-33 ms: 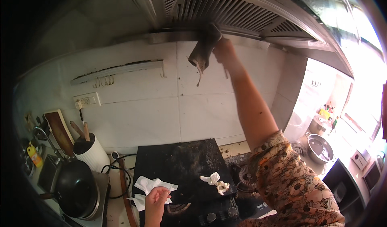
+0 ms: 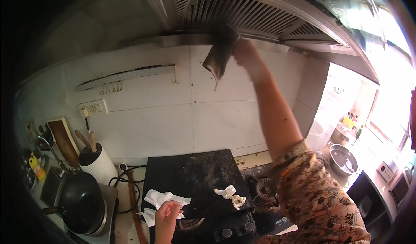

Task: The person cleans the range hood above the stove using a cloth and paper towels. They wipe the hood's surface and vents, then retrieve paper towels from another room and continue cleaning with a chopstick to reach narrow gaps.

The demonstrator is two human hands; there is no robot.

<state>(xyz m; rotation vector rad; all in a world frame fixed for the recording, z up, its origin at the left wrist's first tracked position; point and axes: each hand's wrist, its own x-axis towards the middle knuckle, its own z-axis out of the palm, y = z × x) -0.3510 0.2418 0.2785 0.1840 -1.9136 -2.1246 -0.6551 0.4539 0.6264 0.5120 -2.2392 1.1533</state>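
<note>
My right hand (image 2: 248, 55) is raised under the range hood (image 2: 242, 10), blurred by motion. Its fingers look closed at the side of a dark tube-shaped thing (image 2: 218, 56), whose kind I cannot make out; a ragged pale strip hangs from its lower end. Part of this grip is hidden. Low over the black stove top (image 2: 190, 170), my left hand (image 2: 168, 218) has its fingers curled together on a white paper tissue (image 2: 162, 197), which spreads out behind and beside it. Two crumpled, stained tissues (image 2: 232, 196) lie on the stove top to the right.
A black wok (image 2: 82, 203) stands at the left, near a white knife holder (image 2: 97, 163) and the sink tap (image 2: 47, 144). A hook rail (image 2: 125, 75) runs along the tiled wall. Right of the stove top are a burner (image 2: 264, 188) and metal pots (image 2: 343, 159).
My right hand has shifted slightly to the right beneath the hood. The hanging strip has swung a little. My left hand and the tissues stay about where they were.
</note>
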